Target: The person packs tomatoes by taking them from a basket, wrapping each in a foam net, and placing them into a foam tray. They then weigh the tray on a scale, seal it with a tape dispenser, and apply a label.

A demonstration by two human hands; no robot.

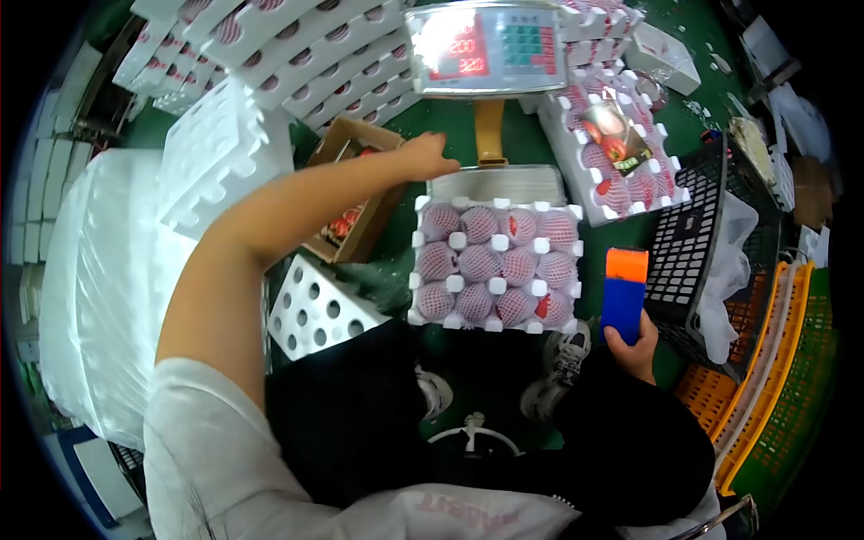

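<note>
My left hand (427, 157) reaches forward past the open cardboard carton (378, 211), close to the left edge of the scale platform (495, 184). Its fingers look curled together; whether anything small is between them is hidden. My right hand (636, 346), low on the right, grips a blue block-shaped thing with an orange end (623, 301). Between the hands, a white foam tray (499, 326) of round fruit in pink foam nets (480, 261) lies at the scale's near side. Some nets bear red stickers. Above it stands the scale's display (486, 49), its red digits lit.
A perforated white foam piece (319, 310) leans at left, beside a large plastic-wrapped stack (103, 297). Stacked foam trays (306, 54) fill the back left. Another fruit tray (612, 144) with a printed card stands at right, near a black crate (688, 243) and orange crates (765, 360).
</note>
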